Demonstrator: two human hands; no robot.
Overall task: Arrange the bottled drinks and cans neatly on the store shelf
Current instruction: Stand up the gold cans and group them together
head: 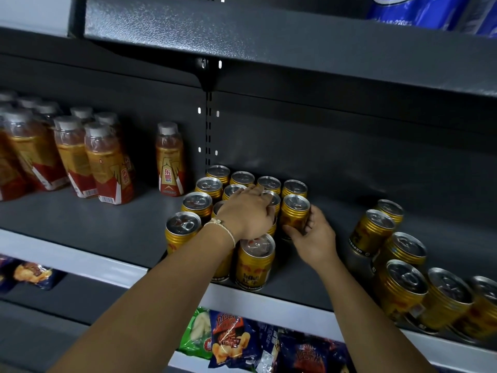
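On the shelf [107,224] our right hand [312,238] grips a can [294,214]; left hand [247,214] lies flat on the block [215,195]; we'd slide it flush.

On the dark grey metal shelf [80,224] there is bare floor between the single orange bottle with a white cap [170,160] and the block of upright gold cans with silver tops [215,184], and also a wider bare strip between this block and the loose group of tilted gold cans [398,265] at the right. The cluster of orange bottles [67,154] closes the far left. Above, the upper dark metal shelf [269,44] hangs low over the cans, and both forearms already fill the front of the block.
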